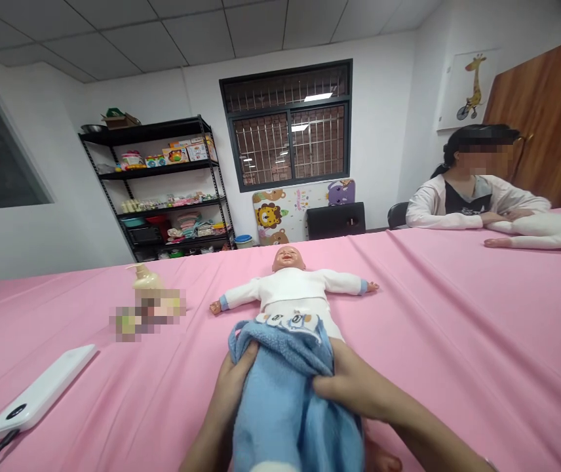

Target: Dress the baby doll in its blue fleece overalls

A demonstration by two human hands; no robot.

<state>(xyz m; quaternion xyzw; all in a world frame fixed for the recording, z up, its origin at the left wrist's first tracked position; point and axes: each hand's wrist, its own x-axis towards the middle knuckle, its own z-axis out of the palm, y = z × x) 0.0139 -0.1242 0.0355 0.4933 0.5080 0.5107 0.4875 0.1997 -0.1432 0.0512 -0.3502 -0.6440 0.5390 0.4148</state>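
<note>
A baby doll (293, 285) in a white long-sleeved top with blue cuffs lies on its back, head away from me and arms spread. Blue fleece baby overalls (275, 393), with a white animal face on the bib, cover its lower body. My left hand (241, 364) grips the left edge of the overalls, thumb on top. On the other side, my right hand (339, 373) pinches the bunched fabric near the waist. One bare doll foot (383, 457) shows at the lower right; the other leg is hidden under the cloth.
A pink cloth (438, 341) covers the table. To the left are a pump bottle (147, 278), blurred small items and a white power bank (44, 391) with a cable. At the far right sits another person (472, 190) beside a second doll (546, 229).
</note>
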